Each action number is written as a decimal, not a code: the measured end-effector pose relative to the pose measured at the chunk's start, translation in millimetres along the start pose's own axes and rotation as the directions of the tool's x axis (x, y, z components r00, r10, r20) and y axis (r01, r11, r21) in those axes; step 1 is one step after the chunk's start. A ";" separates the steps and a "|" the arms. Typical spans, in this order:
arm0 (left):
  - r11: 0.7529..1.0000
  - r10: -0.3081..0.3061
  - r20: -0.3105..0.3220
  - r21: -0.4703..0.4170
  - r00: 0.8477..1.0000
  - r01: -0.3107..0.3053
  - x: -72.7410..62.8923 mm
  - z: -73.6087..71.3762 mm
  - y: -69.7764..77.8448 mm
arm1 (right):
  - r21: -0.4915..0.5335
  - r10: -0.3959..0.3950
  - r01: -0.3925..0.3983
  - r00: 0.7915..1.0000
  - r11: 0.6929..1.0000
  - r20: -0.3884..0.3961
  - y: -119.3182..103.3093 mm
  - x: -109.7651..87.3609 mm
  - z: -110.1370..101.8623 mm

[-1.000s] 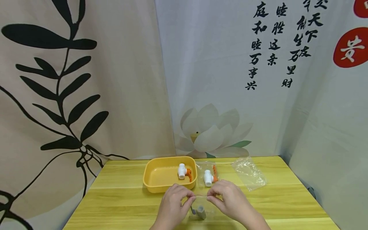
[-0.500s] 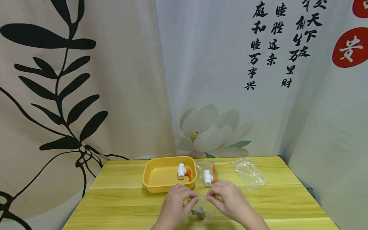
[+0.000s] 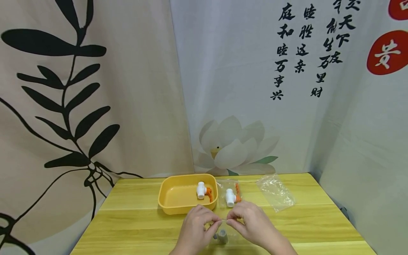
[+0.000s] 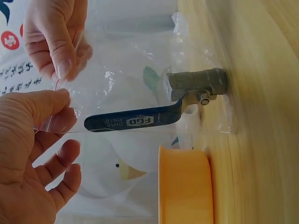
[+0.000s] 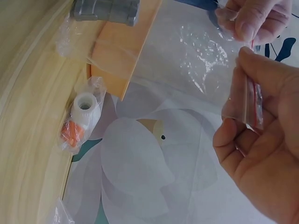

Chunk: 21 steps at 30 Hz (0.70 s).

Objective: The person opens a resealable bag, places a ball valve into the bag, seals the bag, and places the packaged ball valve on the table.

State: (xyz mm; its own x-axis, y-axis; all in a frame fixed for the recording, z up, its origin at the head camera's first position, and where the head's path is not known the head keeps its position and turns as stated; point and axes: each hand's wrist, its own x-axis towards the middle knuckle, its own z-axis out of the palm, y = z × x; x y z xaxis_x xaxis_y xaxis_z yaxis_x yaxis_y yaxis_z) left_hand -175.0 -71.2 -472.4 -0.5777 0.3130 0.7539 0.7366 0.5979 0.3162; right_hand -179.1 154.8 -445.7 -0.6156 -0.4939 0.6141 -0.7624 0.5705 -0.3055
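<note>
A clear zip bag with a red line along its mouth hangs upright over the table. Inside it, a metal ball valve with a blue lever handle sits at the bottom, close against the tabletop. My left hand pinches the bag's mouth between thumb and index finger, its other fingers loosely bent in the left wrist view. Close beside it, my right hand pinches the same zip strip farther along. Both sets of fingertips nearly meet on the red line.
Beyond my hands stands a yellow tray with a white-and-orange valve in it. To its right lies a bagged white-and-orange valve. An empty clear bag lies farther right on the wooden table. A printed curtain hangs behind.
My left hand has slid a little to the right along the bag's mouth, narrowing the gap between both hands' fingertips. The right hand has barely shifted.
</note>
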 end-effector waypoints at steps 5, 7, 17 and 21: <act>1.000 0.002 -0.002 0.004 1.000 -0.002 -2.2 1.0 0.8 | -0.012 -0.027 0.027 1.000 1.000 -0.003 -0.5 -0.4 0.9; 1.000 -0.001 0.002 0.007 1.000 0.001 -3.1 1.7 0.6 | -0.017 -0.034 0.034 0.999 0.999 -0.009 -0.4 -0.3 1.4; 1.000 0.014 0.004 -0.004 1.000 -0.014 -3.1 6.0 2.1 | -0.025 -0.062 0.062 0.998 0.998 -0.013 -0.8 -1.0 3.9; 1.000 0.023 -0.015 0.004 1.000 -0.023 -2.7 7.1 4.5 | -0.009 -0.071 0.071 0.997 0.997 -0.011 -1.1 -1.1 4.5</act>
State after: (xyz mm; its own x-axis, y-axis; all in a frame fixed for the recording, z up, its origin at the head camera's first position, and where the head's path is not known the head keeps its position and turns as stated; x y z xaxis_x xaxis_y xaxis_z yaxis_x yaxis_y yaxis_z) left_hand -172.6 -64.1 -477.0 -0.5548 0.3155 0.7698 0.7483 0.5936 0.2961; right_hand -178.4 151.7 -449.3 -0.5574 -0.5257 0.6426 -0.8024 0.5398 -0.2544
